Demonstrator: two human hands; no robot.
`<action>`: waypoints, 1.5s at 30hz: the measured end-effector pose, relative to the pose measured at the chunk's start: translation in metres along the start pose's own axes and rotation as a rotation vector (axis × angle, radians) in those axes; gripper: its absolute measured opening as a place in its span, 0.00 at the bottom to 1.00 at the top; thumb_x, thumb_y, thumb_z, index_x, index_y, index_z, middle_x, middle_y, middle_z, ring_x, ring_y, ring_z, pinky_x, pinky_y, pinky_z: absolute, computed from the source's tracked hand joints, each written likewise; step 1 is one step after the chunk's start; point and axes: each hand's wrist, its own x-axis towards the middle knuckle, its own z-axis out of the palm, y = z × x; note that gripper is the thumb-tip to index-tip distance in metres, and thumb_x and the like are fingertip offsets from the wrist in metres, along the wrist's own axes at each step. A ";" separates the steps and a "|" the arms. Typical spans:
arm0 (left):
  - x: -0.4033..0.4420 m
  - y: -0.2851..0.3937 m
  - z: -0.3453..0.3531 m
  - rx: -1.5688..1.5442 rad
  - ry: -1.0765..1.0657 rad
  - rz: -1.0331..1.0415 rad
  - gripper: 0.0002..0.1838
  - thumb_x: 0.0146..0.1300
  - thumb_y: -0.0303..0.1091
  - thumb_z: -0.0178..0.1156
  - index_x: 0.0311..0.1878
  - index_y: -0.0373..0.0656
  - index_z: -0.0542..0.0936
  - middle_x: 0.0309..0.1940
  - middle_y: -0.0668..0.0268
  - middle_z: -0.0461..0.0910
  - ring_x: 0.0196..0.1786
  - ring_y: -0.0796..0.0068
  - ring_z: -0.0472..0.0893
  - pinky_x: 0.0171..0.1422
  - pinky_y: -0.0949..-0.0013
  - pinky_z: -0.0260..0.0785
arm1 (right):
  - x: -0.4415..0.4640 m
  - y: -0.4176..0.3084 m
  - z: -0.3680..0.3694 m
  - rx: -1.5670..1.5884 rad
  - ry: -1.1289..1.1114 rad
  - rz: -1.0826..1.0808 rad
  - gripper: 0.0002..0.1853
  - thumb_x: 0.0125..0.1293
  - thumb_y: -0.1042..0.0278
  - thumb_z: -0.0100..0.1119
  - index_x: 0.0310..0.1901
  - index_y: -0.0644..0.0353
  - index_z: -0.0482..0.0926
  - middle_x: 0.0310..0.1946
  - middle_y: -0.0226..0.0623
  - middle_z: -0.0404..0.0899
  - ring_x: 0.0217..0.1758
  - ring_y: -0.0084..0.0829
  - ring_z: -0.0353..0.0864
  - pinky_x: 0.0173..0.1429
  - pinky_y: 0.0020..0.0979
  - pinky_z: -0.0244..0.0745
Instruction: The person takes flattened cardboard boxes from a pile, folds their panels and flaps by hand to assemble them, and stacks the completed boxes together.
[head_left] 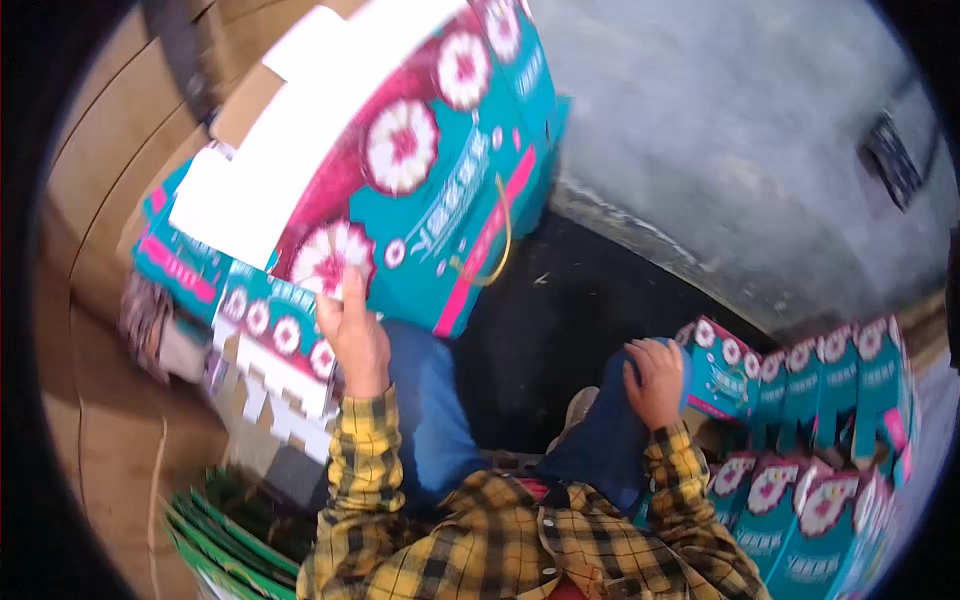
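Grey surface (720, 120) fills upper R; can't tell if wall or floor. Dark floor (520, 330) shows b/w & beyond the legs. Brown cardboard (110, 150) stands along far L.

Big teal carton (450, 180) w/ flower prints is upper L, fwd of the person, white flaps (235, 205) spread on its L side. Long axis of its printed face runs diagonally, from near the L hand up, away & to the R. So it lies fwd of the L hand, which is much the nearer; R hand is well apart from it, across the gap b/w the knees.

Smaller cartons (780, 505), same teal, sit in rows at R, by the R forearm. Green card edges (240, 530) are lower L, near the L sleeve. Printed strip (285, 330) w/ white cut tabs is just L of the L hand; can't tell if same pc. as the big one.

Hands are apart. L hand (360, 345) grips the big carton's near edge, a digit flat on the print, others partly hidden. R hand (658, 380) rests on the R knee, fingers slightly spread, nothing held, a small carton (722, 370) just beside it.

Dark item (893, 160), far R: too blurred to ID. Thin yellow cord handle (508, 240) loops off the big carton's face.
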 end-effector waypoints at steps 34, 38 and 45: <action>-0.028 -0.111 0.040 1.019 -0.533 0.424 0.42 0.54 0.40 0.70 0.67 0.31 0.61 0.65 0.41 0.63 0.68 0.43 0.63 0.73 0.53 0.54 | 0.168 0.041 -0.033 0.460 -0.677 0.026 0.12 0.65 0.59 0.60 0.43 0.58 0.83 0.29 0.38 0.83 0.32 0.26 0.81 0.42 0.30 0.75; -0.058 -0.109 0.032 0.801 -1.172 0.088 0.60 0.41 0.46 0.78 0.71 0.30 0.52 0.68 0.39 0.59 0.72 0.46 0.59 0.76 0.56 0.52 | 0.171 0.032 -0.032 0.654 -0.661 0.217 0.18 0.68 0.54 0.59 0.46 0.63 0.82 0.37 0.30 0.84 0.39 0.21 0.78 0.48 0.29 0.73; -0.078 -0.079 0.053 0.610 -1.265 -0.209 0.68 0.39 0.44 0.80 0.74 0.31 0.42 0.71 0.40 0.53 0.73 0.48 0.58 0.75 0.60 0.54 | 0.137 0.033 0.016 1.090 -0.543 0.425 0.16 0.69 0.60 0.58 0.50 0.64 0.79 0.40 0.28 0.82 0.41 0.18 0.77 0.46 0.24 0.71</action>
